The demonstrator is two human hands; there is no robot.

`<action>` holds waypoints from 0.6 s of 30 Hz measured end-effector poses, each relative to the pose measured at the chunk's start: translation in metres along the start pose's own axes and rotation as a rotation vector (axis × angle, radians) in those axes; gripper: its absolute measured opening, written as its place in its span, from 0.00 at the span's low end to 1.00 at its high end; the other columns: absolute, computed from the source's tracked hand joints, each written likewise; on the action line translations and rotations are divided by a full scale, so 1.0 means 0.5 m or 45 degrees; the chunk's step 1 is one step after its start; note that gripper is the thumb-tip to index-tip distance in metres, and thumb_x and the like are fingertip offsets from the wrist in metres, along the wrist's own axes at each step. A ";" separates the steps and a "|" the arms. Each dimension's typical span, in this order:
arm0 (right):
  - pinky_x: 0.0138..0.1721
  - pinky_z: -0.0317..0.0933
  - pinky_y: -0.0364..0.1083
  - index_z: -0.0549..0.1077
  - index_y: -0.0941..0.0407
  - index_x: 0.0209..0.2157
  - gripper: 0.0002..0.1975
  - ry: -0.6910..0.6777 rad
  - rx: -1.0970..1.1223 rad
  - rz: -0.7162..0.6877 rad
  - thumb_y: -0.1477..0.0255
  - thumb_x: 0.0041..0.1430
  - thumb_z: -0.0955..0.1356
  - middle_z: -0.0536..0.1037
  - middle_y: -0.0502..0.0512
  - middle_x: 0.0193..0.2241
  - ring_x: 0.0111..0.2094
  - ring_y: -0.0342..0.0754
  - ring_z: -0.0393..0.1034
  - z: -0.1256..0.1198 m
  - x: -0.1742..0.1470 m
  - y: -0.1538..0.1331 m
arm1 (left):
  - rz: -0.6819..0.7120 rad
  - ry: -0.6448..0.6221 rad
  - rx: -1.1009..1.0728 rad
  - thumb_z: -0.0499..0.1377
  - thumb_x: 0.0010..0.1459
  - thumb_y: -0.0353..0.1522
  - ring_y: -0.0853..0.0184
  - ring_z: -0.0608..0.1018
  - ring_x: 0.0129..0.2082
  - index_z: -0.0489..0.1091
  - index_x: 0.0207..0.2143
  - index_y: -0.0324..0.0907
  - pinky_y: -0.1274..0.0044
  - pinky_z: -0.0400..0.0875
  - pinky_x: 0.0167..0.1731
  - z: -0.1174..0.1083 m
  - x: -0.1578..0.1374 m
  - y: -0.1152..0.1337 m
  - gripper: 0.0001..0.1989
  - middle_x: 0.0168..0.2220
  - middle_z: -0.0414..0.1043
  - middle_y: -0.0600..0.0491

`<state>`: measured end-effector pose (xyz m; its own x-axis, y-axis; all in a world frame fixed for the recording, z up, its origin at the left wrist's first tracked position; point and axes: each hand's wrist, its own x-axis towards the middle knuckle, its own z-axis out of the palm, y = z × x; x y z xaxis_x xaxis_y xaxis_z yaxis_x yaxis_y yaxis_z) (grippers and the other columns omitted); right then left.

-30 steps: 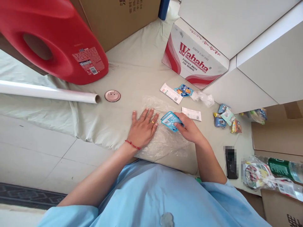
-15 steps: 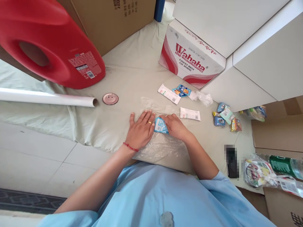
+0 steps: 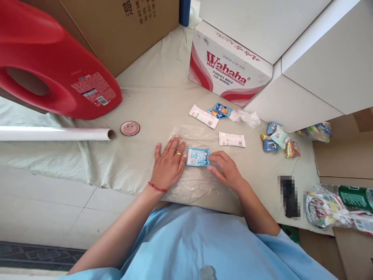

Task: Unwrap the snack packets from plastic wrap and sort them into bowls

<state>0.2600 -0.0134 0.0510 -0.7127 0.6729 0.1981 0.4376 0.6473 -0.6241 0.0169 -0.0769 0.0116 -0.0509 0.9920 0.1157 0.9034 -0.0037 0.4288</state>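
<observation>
A small blue-and-white packet [image 3: 198,157] lies flat on a clear plastic bag [image 3: 192,186] spread over the cloth. My left hand [image 3: 169,163] rests flat on the bag's left side, fingers spread, its thumb at the packet's left edge. Just right of the packet is my right hand [image 3: 225,169], with thumb and fingers apart and nothing between them. Its fingertips are close to the packet's right end; whether they touch it I cannot tell. Beyond the hands lie two white sachets [image 3: 204,116], blue snack packets [image 3: 221,110] and a crumpled clear bag [image 3: 246,118].
A red jug [image 3: 61,66] and a white roll [image 3: 55,133] stand at the left, near a round pin badge [image 3: 129,128]. A Wahaha carton [image 3: 230,66] is at the back. Small snack packs [image 3: 272,142], a blurred dark object [image 3: 290,198] and a green-labelled bottle [image 3: 355,197] lie right.
My right hand has come off the packet, moving right and opening. The packet now shows whole and lies straighter. My left hand stays flat on the bag. The camera view has shifted slightly.
</observation>
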 end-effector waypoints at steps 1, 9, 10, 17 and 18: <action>0.52 0.70 0.57 0.71 0.50 0.58 0.18 -0.079 0.030 -0.048 0.60 0.70 0.68 0.74 0.62 0.50 0.51 0.56 0.70 -0.007 -0.024 -0.005 | -0.010 -0.003 -0.009 0.41 0.74 0.41 0.51 0.59 0.74 0.59 0.72 0.45 0.46 0.44 0.70 -0.001 0.000 -0.001 0.29 0.76 0.49 0.43; 0.54 0.70 0.62 0.76 0.50 0.46 0.07 -0.161 -0.112 -0.020 0.71 0.68 0.68 0.76 0.63 0.53 0.55 0.59 0.67 0.058 -0.169 -0.016 | -0.079 0.058 -0.100 0.43 0.73 0.42 0.53 0.58 0.75 0.66 0.68 0.46 0.53 0.52 0.71 0.000 0.006 -0.037 0.27 0.73 0.57 0.45; 0.53 0.71 0.62 0.76 0.50 0.45 0.07 -0.128 -0.092 -0.004 0.73 0.68 0.67 0.76 0.62 0.52 0.54 0.59 0.68 0.064 -0.169 -0.017 | -0.077 0.038 -0.084 0.44 0.73 0.42 0.53 0.59 0.74 0.67 0.67 0.46 0.52 0.52 0.71 -0.002 0.009 -0.044 0.27 0.72 0.60 0.45; 0.54 0.71 0.56 0.76 0.51 0.42 0.07 -0.045 0.208 0.063 0.69 0.71 0.64 0.74 0.62 0.53 0.53 0.52 0.71 -0.002 -0.064 -0.030 | 0.101 -0.202 0.001 0.43 0.71 0.42 0.50 0.62 0.73 0.68 0.66 0.45 0.47 0.52 0.69 -0.033 0.032 -0.107 0.28 0.72 0.60 0.45; 0.53 0.71 0.54 0.75 0.51 0.42 0.07 -0.037 0.253 0.083 0.68 0.71 0.65 0.74 0.61 0.52 0.52 0.52 0.72 -0.014 -0.041 -0.026 | 0.118 -0.218 -0.012 0.43 0.71 0.42 0.50 0.61 0.73 0.68 0.66 0.45 0.48 0.53 0.69 -0.038 0.032 -0.114 0.28 0.72 0.59 0.45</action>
<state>0.2728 -0.0329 0.0605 -0.7031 0.6986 0.1323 0.3688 0.5174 -0.7722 -0.0434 -0.0631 0.0059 0.1063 0.9943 0.0018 0.8967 -0.0966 0.4319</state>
